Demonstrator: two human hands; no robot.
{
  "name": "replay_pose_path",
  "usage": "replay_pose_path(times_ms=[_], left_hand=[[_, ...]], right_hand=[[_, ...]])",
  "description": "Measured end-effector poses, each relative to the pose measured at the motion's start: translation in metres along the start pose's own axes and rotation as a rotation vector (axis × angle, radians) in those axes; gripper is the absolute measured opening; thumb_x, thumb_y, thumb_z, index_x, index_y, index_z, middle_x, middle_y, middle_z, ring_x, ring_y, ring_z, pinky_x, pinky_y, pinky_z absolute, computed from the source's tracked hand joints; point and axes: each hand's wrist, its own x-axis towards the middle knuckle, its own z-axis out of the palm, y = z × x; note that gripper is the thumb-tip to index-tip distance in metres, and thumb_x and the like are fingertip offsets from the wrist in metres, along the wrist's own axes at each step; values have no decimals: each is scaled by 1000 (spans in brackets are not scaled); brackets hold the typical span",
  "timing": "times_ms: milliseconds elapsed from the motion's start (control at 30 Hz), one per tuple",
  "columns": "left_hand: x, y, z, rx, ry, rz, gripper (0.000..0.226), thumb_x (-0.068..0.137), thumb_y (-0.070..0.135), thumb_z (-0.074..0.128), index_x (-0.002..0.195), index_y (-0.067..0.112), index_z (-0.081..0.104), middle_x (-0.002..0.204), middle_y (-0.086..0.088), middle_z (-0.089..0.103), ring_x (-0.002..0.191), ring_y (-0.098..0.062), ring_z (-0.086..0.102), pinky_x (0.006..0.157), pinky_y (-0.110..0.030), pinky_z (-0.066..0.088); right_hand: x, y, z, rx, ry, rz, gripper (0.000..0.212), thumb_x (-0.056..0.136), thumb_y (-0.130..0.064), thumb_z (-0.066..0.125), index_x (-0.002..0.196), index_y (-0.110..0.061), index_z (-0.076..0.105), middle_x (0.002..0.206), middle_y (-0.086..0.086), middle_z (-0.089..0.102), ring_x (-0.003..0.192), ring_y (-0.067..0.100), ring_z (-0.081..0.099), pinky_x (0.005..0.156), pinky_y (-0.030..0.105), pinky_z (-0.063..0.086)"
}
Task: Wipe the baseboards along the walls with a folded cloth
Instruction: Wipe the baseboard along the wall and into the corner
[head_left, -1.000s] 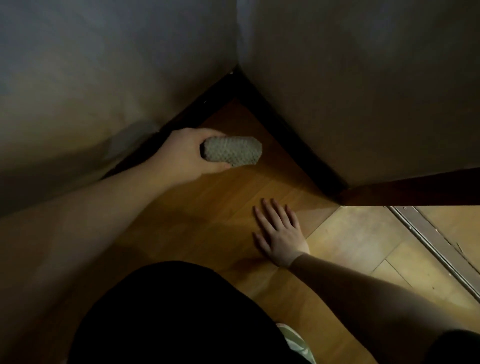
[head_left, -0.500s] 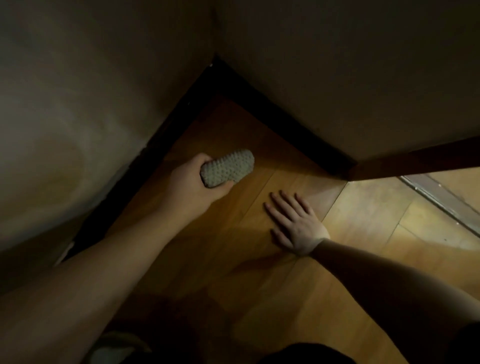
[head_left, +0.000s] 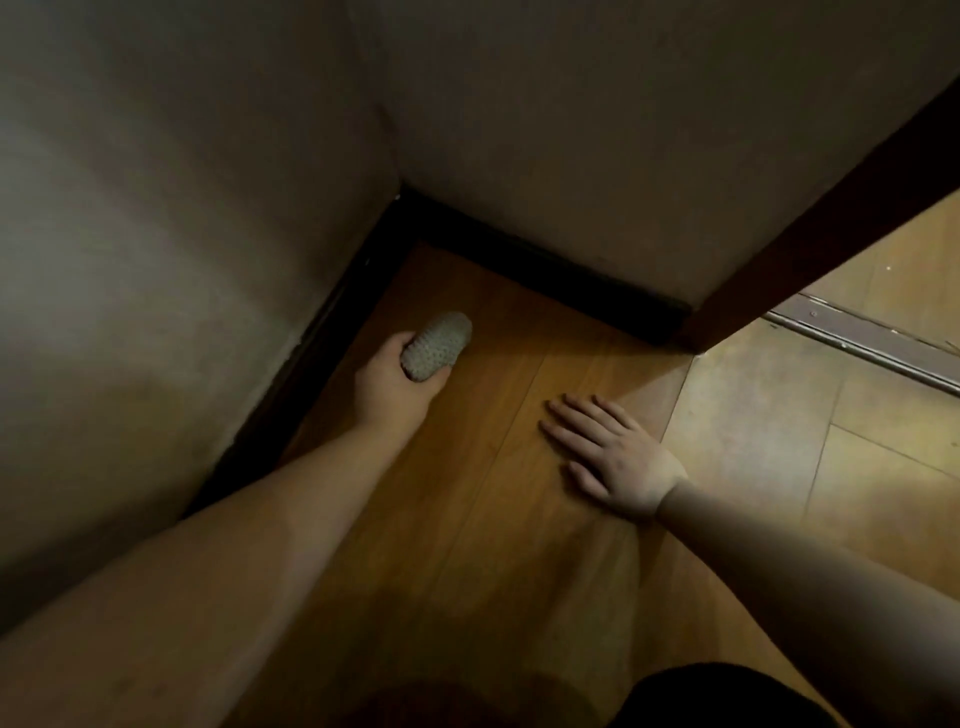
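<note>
My left hand (head_left: 392, 382) grips a folded grey textured cloth (head_left: 436, 347), held a little above the wooden floor and a short way off the left wall's dark baseboard (head_left: 317, 343). A second dark baseboard (head_left: 545, 267) runs along the far wall and meets the first in the corner. My right hand (head_left: 615, 460) lies flat on the floor with its fingers spread, to the right of the cloth.
Two pale walls form a corner ahead. A dark brown door frame (head_left: 831, 228) rises at the right, with a metal threshold strip (head_left: 862, 340) and brighter floor (head_left: 779, 415) beyond it. My dark-clothed knee (head_left: 727, 696) is at the bottom edge.
My left hand with the cloth has drawn back from the left baseboard toward me and away from the corner. The view has shifted. My right hand stays flat on the floor.
</note>
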Motion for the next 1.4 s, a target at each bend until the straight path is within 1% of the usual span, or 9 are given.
replay_pose_path(times_ms=[200, 367, 500, 700, 933, 1067, 1100, 1200, 1400], left_hand=[[-12, 8, -15, 21, 16, 11, 49, 85, 29, 77, 130, 22, 58, 115, 4, 63, 106, -16, 60, 89, -29, 48], [-14, 21, -8, 31, 71, 21, 53, 85, 33, 76, 133, 18, 57, 132, -7, 52, 116, -23, 54, 100, -36, 46], [-18, 20, 1, -11, 56, 67, 56, 85, 35, 76, 135, 20, 56, 126, -2, 61, 115, -17, 57, 101, -36, 48], [-6, 12, 9, -10, 129, 47, 56, 86, 35, 76, 136, 21, 56, 116, 8, 59, 111, -12, 55, 95, -27, 44], [21, 10, 20, 0, 192, -44, 61, 88, 31, 73, 144, 22, 49, 133, -6, 60, 124, -23, 54, 103, -30, 41], [42, 18, 23, -145, 223, -80, 57, 89, 23, 73, 142, 20, 51, 133, -5, 59, 122, -15, 51, 85, 1, 34], [49, 19, 26, -173, 222, -98, 57, 89, 23, 72, 143, 20, 51, 134, -5, 59, 123, -14, 50, 85, 1, 34], [70, 24, 31, -219, 216, -167, 56, 91, 24, 69, 144, 23, 49, 135, -2, 58, 126, -18, 51, 98, -18, 34], [97, 25, 42, -175, 285, -160, 44, 93, 28, 65, 136, 27, 57, 126, 0, 64, 117, -17, 57, 93, -20, 35]], right_hand=[[-32, -21, -9, 28, 37, 349, 62, 97, -63, 0, 155, -40, -3, 165, -7, -2, 151, 20, -12, 121, 54, -4], [-62, -25, 8, 105, 32, 518, 66, 91, -75, -3, 148, -48, -21, 161, -12, -22, 148, 18, -24, 116, 62, -11], [-62, -23, 26, 90, 80, 645, 67, 93, -74, 3, 151, -46, -16, 163, -10, -13, 150, 17, -16, 117, 62, -10], [-61, -23, 32, 58, 140, 642, 67, 96, -71, 11, 155, -41, 0, 165, -7, 2, 152, 18, -6, 118, 62, -5], [-60, -22, 32, 48, 150, 618, 68, 96, -70, 12, 156, -40, 1, 165, -5, 2, 152, 19, -6, 118, 63, -2], [-62, -24, 34, 34, 171, 619, 67, 98, -66, 16, 157, -37, 4, 165, -3, 8, 153, 18, -2, 118, 62, 2], [-62, -24, 34, 31, 166, 616, 67, 98, -66, 16, 157, -37, 3, 165, -3, 8, 153, 18, -2, 118, 62, 2], [-64, -23, 32, 24, 151, 604, 68, 98, -66, 16, 157, -36, 2, 165, -3, 6, 153, 19, -3, 118, 62, 1], [-64, -21, 31, 37, 133, 602, 69, 97, -66, 19, 157, -34, 7, 165, -1, 9, 153, 21, 0, 118, 63, 5]])
